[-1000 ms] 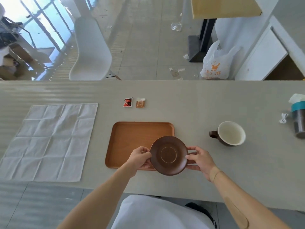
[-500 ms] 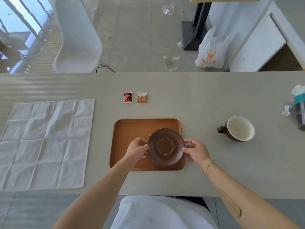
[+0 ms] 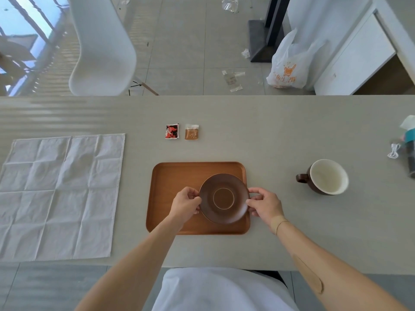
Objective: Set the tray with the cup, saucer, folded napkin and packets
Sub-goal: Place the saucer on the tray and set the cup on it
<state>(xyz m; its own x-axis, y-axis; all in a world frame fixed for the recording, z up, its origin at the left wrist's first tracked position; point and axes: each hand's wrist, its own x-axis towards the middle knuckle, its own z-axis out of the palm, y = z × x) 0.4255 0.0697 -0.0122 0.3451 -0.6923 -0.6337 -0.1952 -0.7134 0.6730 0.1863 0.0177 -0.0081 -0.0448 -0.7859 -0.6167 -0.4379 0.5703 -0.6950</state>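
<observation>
A dark brown saucer [image 3: 224, 198] sits over the right half of the wooden tray [image 3: 175, 176]. My left hand [image 3: 185, 204] pinches its left rim and my right hand [image 3: 265, 204] pinches its right rim. A brown cup [image 3: 325, 177] with a white inside stands on the table to the right of the tray, handle pointing left. A white napkin [image 3: 60, 194] lies spread flat at the left. Two packets lie beyond the tray: a red and black packet [image 3: 172, 131] and a tan packet [image 3: 191, 132].
At the table's right edge stand a dark tumbler with a teal band [image 3: 410, 151] and a coiled white cable [image 3: 394, 151]. A white chair [image 3: 101, 46] and a plastic bag [image 3: 289, 68] are on the floor beyond the grey table [image 3: 269, 135].
Both hands carried the saucer from the tray's near right corner farther onto the tray's right half. My head view tilted and shifted slightly.
</observation>
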